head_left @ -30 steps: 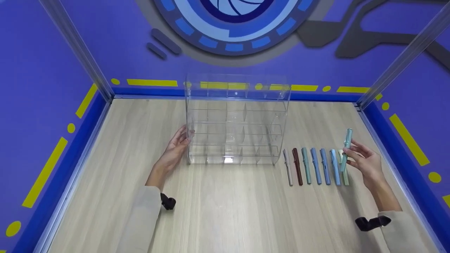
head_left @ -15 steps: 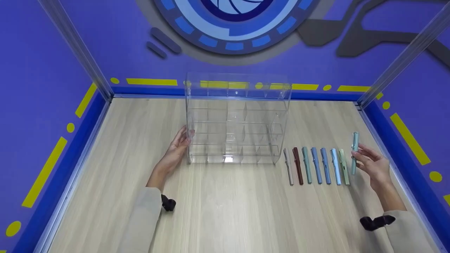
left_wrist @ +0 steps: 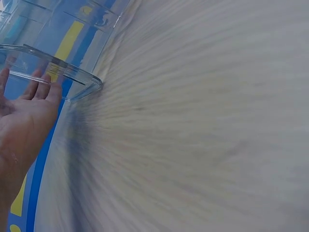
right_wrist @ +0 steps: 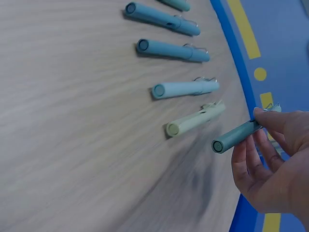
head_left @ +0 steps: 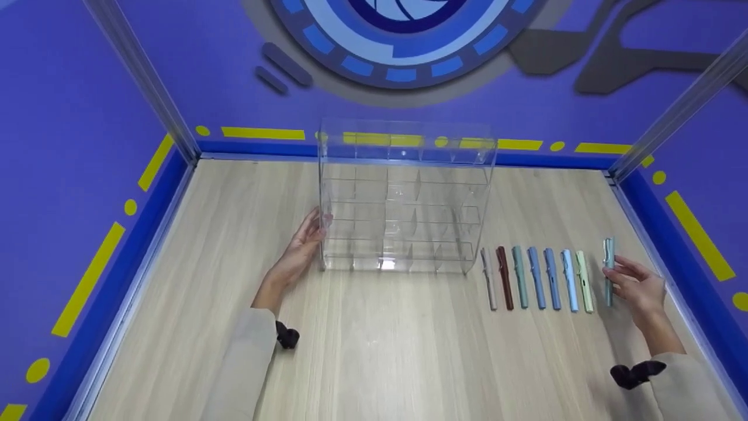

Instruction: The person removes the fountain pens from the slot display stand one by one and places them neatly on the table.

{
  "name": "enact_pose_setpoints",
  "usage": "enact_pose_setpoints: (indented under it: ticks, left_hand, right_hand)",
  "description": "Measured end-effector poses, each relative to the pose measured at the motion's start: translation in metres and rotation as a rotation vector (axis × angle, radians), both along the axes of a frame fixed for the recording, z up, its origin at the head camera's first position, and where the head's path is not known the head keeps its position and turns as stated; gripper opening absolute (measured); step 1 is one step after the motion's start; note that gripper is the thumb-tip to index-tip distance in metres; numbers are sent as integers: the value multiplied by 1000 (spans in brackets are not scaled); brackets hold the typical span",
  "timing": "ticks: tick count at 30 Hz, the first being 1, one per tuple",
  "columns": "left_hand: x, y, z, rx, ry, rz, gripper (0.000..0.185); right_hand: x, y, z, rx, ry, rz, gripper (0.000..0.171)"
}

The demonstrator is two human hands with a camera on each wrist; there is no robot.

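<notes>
The right hand (head_left: pixel 640 287) is pinching a teal pen (head_left: pixel 608 270) just right of the pen row (head_left: pixel 537 278) — long axis parallel to theirs — while the left hand (head_left: pixel 304 248), fingers straight, is resting against the clear organizer (head_left: pixel 403 199) on the bench (head_left: pixel 374 351).

I looked onto a pale wood-grain floor (head_left: pixel 380 351) boxed in by purple walls (head_left: pixel 70 88). A blue baseboard (head_left: pixel 117 275) carried yellow dashes and dots (head_left: pixel 87 280). The back wall bore a round blue emblem (head_left: pixel 403 35), and metal posts (head_left: pixel 140 76) stood in both corners.
</notes>
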State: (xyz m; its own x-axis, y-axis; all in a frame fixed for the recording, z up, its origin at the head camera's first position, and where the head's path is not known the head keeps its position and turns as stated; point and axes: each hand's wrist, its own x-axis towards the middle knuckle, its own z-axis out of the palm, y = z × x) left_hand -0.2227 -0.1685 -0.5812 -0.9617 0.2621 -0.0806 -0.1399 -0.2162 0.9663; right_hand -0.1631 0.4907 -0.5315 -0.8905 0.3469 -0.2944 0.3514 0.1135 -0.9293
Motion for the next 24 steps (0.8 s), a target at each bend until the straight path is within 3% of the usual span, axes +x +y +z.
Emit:
enact_pose_setpoints:
  ticks: [6,11,18,24]
  left_hand:
    - [0,1,0,-16,-15,12,75]
    - [0,2,-1,2,-20,11,77]
    - [-1,2,-1,8,15,-11,73]
    - [1,3,-1,23,5,11,73]
  right_hand:
    - [0,3,-14,209,-91,5,24]
    - [2,2,-26,362,-143,15,46]
    - [3,2,-36,687,-86,59,46]
    - [0,-1,-39,771,-79,60,45]
